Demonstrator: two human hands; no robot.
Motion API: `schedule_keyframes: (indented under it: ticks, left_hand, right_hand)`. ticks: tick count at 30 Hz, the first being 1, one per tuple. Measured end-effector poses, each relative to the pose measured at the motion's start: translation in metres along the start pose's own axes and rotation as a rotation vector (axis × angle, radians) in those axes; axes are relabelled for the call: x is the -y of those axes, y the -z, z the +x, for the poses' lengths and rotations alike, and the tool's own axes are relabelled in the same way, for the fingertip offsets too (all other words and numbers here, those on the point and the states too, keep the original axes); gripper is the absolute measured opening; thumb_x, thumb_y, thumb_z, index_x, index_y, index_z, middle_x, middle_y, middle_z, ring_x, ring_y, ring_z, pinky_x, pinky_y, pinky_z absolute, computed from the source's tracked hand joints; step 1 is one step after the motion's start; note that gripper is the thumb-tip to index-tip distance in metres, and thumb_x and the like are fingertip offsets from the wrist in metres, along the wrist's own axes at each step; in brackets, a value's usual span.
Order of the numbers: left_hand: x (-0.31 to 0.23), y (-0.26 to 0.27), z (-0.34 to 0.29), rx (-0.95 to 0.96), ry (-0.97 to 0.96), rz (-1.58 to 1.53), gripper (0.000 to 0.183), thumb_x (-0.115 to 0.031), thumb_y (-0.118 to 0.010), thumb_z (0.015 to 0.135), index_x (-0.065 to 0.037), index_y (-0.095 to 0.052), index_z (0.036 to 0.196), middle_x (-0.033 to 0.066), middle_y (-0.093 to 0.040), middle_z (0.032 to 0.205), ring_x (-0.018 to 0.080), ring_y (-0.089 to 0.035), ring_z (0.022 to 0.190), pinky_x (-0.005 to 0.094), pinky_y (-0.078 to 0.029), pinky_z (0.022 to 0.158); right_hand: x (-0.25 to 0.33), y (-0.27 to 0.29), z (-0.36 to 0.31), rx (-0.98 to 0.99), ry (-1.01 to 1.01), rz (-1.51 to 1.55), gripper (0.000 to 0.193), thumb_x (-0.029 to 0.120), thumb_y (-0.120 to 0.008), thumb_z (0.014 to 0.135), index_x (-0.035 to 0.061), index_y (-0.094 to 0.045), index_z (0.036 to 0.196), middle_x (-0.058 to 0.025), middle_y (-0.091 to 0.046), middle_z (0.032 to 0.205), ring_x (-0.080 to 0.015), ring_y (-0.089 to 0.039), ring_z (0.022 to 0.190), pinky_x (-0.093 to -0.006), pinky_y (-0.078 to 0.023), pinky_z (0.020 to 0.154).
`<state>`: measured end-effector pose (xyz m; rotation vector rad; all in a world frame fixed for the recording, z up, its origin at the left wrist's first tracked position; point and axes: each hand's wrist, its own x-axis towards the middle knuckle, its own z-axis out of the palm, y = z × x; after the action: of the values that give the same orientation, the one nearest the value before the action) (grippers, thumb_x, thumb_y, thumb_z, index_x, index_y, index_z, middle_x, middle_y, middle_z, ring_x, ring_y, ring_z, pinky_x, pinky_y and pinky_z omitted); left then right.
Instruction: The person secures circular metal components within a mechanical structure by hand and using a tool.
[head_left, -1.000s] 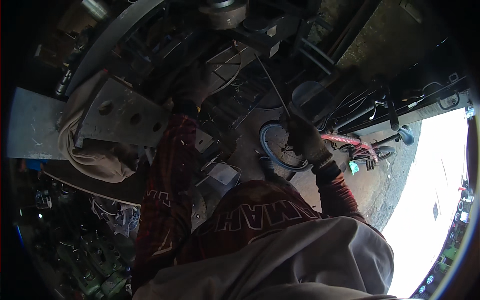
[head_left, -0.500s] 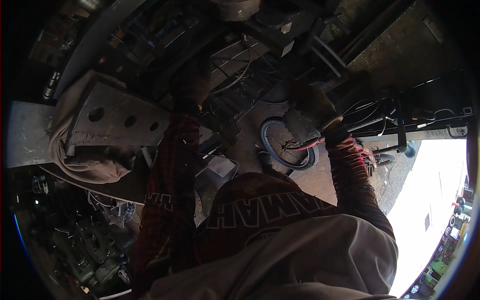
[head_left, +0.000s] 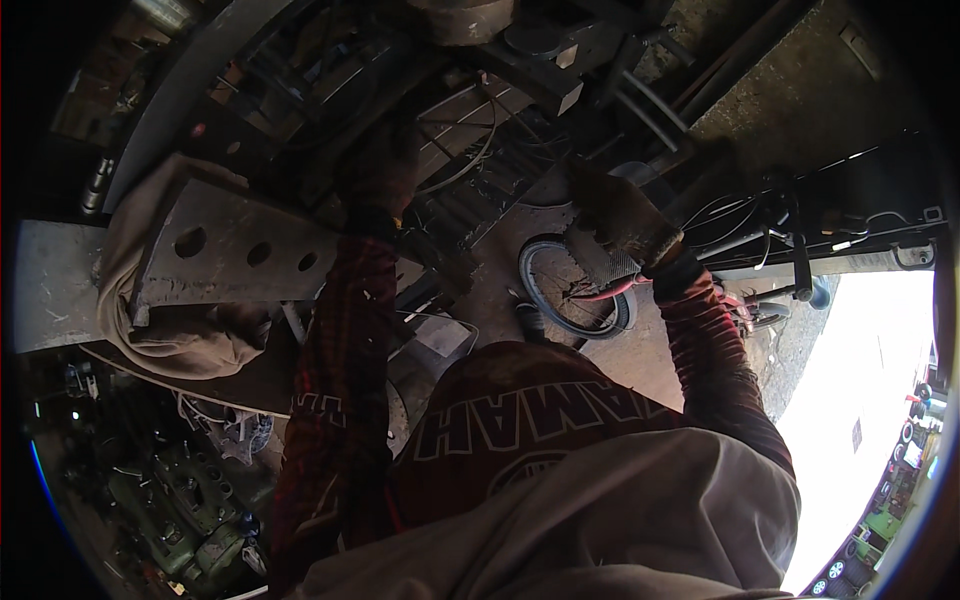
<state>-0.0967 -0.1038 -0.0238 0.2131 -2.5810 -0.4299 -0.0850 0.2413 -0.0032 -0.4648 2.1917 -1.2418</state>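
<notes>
The red bicycle is at 3 o'clock, the three-holed steel beam at 10, the thin-rimmed spoked wheel at 12. The left hand, at 11, is just beside that wheel; the right hand is at 2. Shadow hides whether either grasps anything. Work seems under way; what is finished or left cannot be told

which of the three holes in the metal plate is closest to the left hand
The smallest-looking, rightmost dark round hole in the grey metal plate; the middle hole and leftmost hole lie farther from the shadowed left hand.
</notes>
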Motion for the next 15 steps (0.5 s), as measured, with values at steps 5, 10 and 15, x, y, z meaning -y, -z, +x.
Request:
schedule_keyframes:
  ticks: [5, 10, 15]
  left_hand:
    - [-0.002, 0.002, 0.0, 0.171, 0.108, -0.013, 0.054, -0.058, -0.044, 0.097, -0.015, -0.067, 0.117, 0.018, -0.07, 0.11, 0.0398, -0.066, 0.102, 0.0499, -0.052, 0.089]
    - [-0.015, 0.006, 0.0, 0.156, 0.081, 0.076, 0.052, -0.055, -0.046, 0.099, -0.013, -0.068, 0.118, 0.0185, -0.07, 0.113, 0.0403, -0.066, 0.103, 0.0492, -0.052, 0.089]
    - [-0.013, 0.014, 0.0, 0.164, 0.082, 0.065, 0.05, -0.054, -0.048, 0.099, -0.014, -0.067, 0.122, 0.0173, -0.069, 0.115, 0.0396, -0.066, 0.104, 0.0482, -0.053, 0.087]
  right_hand:
    - [-0.008, -0.018, -0.016, 0.009, -0.128, 0.796, 0.041, 0.016, -0.052, 0.102, 0.0006, -0.049, 0.14, -0.0028, -0.067, 0.084, -0.0091, -0.061, 0.065, -0.0249, -0.051, 0.055]
    - [-0.001, -0.122, 0.007, -0.559, 0.443, -0.28, 0.038, 0.022, -0.055, 0.099, 0.0023, -0.054, 0.132, -0.0047, -0.066, 0.084, -0.0137, -0.061, 0.067, -0.0282, -0.051, 0.059]
    - [0.01, -0.178, 0.041, -0.651, 0.518, -0.36, 0.046, 0.02, -0.061, 0.092, 0.0041, -0.053, 0.134, -0.0069, -0.065, 0.089, -0.0193, -0.064, 0.078, -0.0322, -0.053, 0.069]
